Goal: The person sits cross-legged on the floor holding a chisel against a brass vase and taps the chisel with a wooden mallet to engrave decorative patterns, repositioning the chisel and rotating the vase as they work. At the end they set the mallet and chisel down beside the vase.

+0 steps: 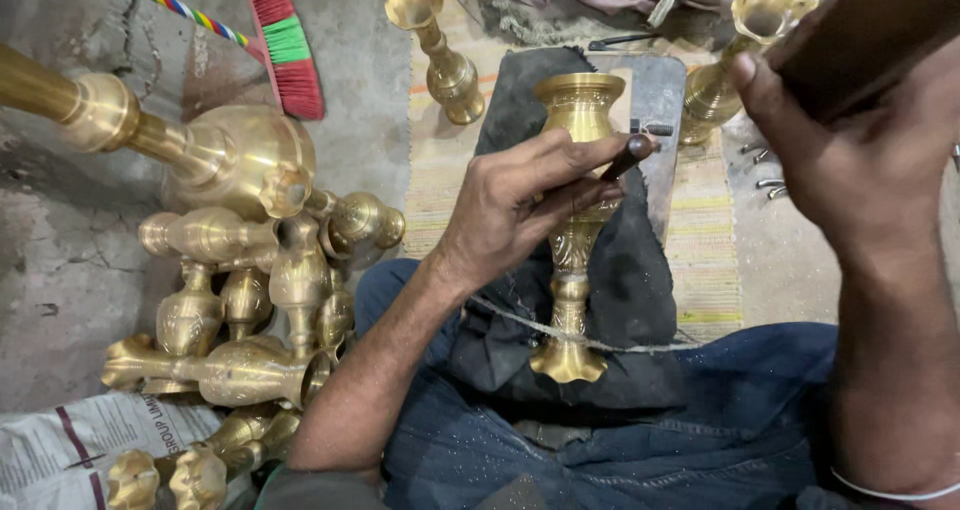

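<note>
A brass vase (576, 260) lies lengthwise on a dark cloth (625, 270) over my lap, its mouth pointing away from me. My left hand (520, 205) rests on the vase's body and pinches a short dark punch tool (628, 156) against it. My right hand (850, 155) is raised at the upper right, closed around a dark wooden mallet handle (860, 35). A thin string (600, 342) runs across the vase's foot.
A heap of brass vases (250, 290) lies on the concrete floor at the left. Two more vases (440, 50) (745, 45) stand at the back by a striped mat (700, 260). A red-green brush (288, 50) and newspaper (80, 450) lie nearby.
</note>
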`<action>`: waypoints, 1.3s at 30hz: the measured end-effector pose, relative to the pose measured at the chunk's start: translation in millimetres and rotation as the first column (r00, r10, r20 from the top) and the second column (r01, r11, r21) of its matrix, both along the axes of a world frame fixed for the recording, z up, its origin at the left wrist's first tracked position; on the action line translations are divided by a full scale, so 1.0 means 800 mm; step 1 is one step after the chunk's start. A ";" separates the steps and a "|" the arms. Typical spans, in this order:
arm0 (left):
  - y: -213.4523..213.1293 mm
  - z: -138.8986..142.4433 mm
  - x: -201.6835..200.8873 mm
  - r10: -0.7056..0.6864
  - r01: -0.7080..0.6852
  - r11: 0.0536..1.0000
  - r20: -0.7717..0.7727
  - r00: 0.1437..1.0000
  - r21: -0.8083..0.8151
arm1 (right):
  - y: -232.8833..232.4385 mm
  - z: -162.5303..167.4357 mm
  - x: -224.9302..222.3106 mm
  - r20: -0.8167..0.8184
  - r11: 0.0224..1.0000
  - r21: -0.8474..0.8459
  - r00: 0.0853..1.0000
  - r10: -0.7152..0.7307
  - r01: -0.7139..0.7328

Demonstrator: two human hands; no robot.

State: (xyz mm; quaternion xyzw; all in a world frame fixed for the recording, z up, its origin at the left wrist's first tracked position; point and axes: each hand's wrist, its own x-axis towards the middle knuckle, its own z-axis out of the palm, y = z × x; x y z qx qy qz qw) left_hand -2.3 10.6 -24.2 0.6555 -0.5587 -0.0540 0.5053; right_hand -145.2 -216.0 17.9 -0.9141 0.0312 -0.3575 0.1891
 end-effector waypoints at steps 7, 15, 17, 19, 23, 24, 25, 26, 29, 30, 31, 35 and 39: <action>-0.002 0.002 0.002 0.062 -0.063 0.988 0.014 0.998 0.138 | 0.004 0.004 0.004 -0.075 0.999 0.027 0.996 -0.036 0.038; 0.004 -0.007 0.008 -0.046 0.053 0.997 0.111 0.993 -0.064 | -0.008 -0.007 -0.006 -0.089 0.958 -0.287 0.995 -0.047 0.020; 0.005 -0.007 0.011 -0.053 0.055 0.998 0.051 0.997 -0.025 | -0.010 -0.013 -0.007 -0.058 0.965 -0.256 0.996 -0.070 0.053; 0.007 -0.007 0.012 -0.067 0.067 0.998 0.041 0.997 -0.014 | -0.010 -0.017 -0.007 -0.069 0.953 -0.299 0.995 -0.078 0.054; 0.007 -0.004 0.015 -0.105 0.105 0.994 0.000 0.995 0.013 | -0.006 -0.013 -0.004 -0.073 0.972 -0.233 0.996 -0.043 0.025; 0.008 -0.003 0.014 -0.108 0.110 0.993 -0.049 0.993 0.041 | -0.003 -0.010 -0.004 -0.071 0.968 -0.247 0.996 -0.049 0.030; 0.008 -0.003 0.014 -0.106 0.106 0.994 0.003 0.994 0.012 | -0.001 -0.006 -0.003 -0.069 0.965 -0.262 0.996 -0.055 0.035; 0.009 -0.002 0.014 -0.102 0.103 0.994 0.059 0.993 -0.018 | 0.001 0.000 -0.003 -0.078 0.922 -0.386 0.994 -0.077 0.041; 0.011 -0.005 0.014 -0.057 0.060 0.991 -0.026 0.998 0.116 | 0.011 0.013 -0.002 -0.078 0.853 -0.520 0.991 -0.110 0.053; 0.012 -0.008 0.015 -0.028 0.047 0.979 -0.095 0.995 0.199 | 0.013 0.016 -0.002 -0.076 0.848 -0.528 0.991 -0.111 0.055; 0.010 -0.011 0.017 -0.060 0.063 0.992 -0.035 0.998 0.112 | 0.016 0.018 -0.003 -0.075 0.843 -0.535 0.991 -0.111 0.054; 0.009 -0.028 0.021 -0.141 0.138 0.981 -0.010 0.990 -0.139 | 0.019 0.013 0.001 -0.194 0.928 -0.363 0.967 -0.165 0.086; 0.021 -0.046 0.005 0.011 -0.284 0.885 -0.593 0.805 -0.370 | 0.022 -0.017 0.033 -0.272 0.936 0.301 0.925 0.265 -0.180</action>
